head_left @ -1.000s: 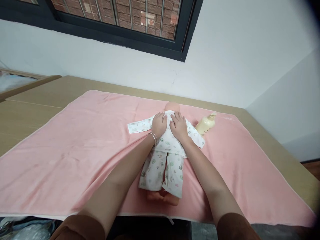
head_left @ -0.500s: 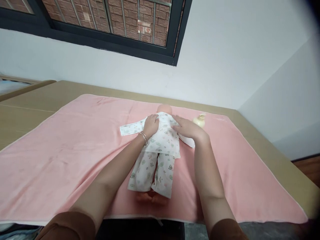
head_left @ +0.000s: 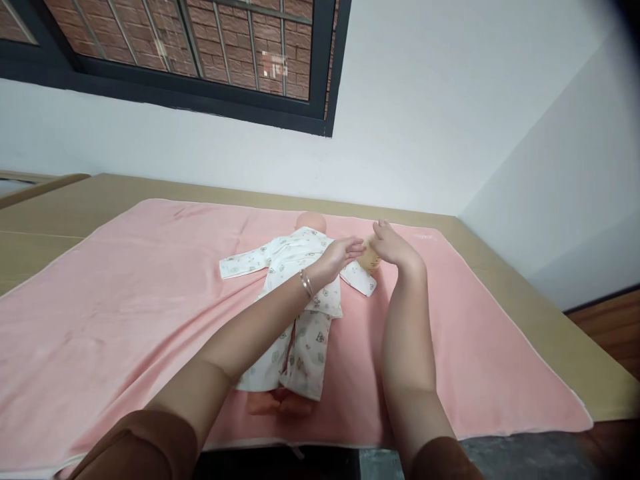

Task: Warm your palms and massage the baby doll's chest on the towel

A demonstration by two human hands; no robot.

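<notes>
A doll in a white printed top and trousers (head_left: 309, 350) lies on a pink blanket (head_left: 150, 287), its head (head_left: 311, 222) at the far end and its feet towards me. My right hand (head_left: 397, 250) is at a pale yellow bottle with marks on its side (head_left: 369, 260), just beyond the doll's right-hand sleeve. The fingers bend over the bottle's upper end and hide it. Across the doll's top reaches my left hand (head_left: 343, 257), fingers stretched out together and pointing at the bottle, holding nothing. Whether its fingertips touch the bottle I cannot tell.
The blanket covers much of a wooden surface (head_left: 505, 280) that runs up to a white wall (head_left: 250, 173). Above it is a dark-framed window (head_left: 200, 90) with bars. A wooden rail (head_left: 50, 187) stands at the far left.
Both hands have left the doll's chest. My right hand has gone to the bottle, which now sits closer to the doll's sleeve. My left hand has swung right. The camera view has shifted slightly.
</notes>
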